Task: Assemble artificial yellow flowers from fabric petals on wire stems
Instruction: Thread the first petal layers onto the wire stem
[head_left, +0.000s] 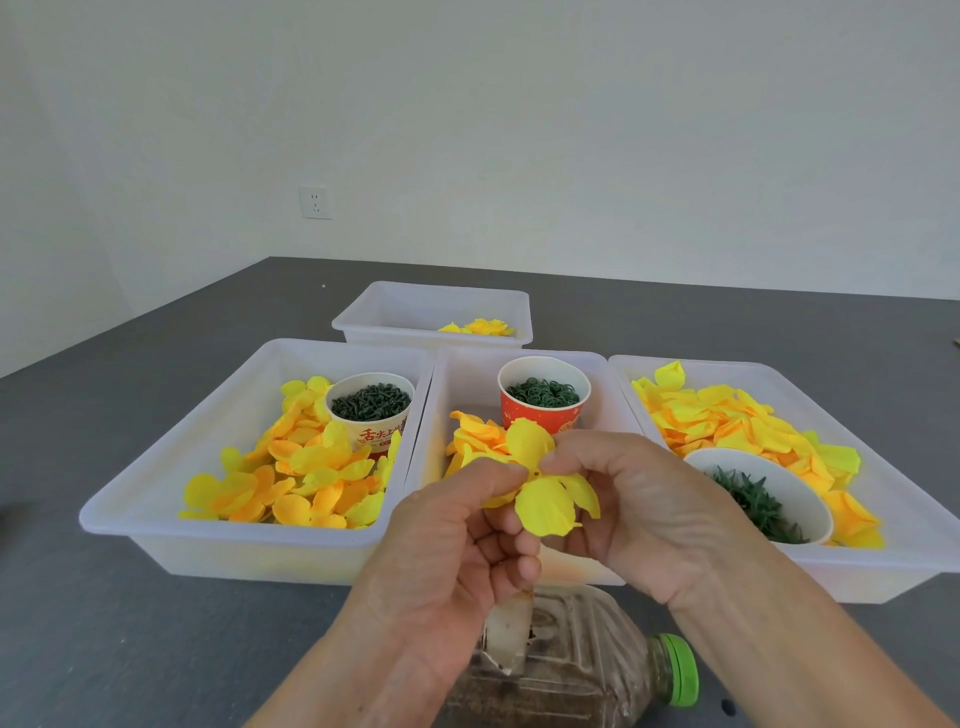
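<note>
Together, left hand (447, 540) and right hand (644, 499) pinch one yellow flower (545, 493) — fingers curled.

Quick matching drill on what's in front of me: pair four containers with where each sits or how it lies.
Things:
1. red cup
2. white bowl
3. bottle
4. far tray

Places:
A. lying on its side under the hands
B. in the middle tray
C. behind the other three trays
D. in the right tray

Pairs: 1-B, 2-D, 3-A, 4-C
</note>
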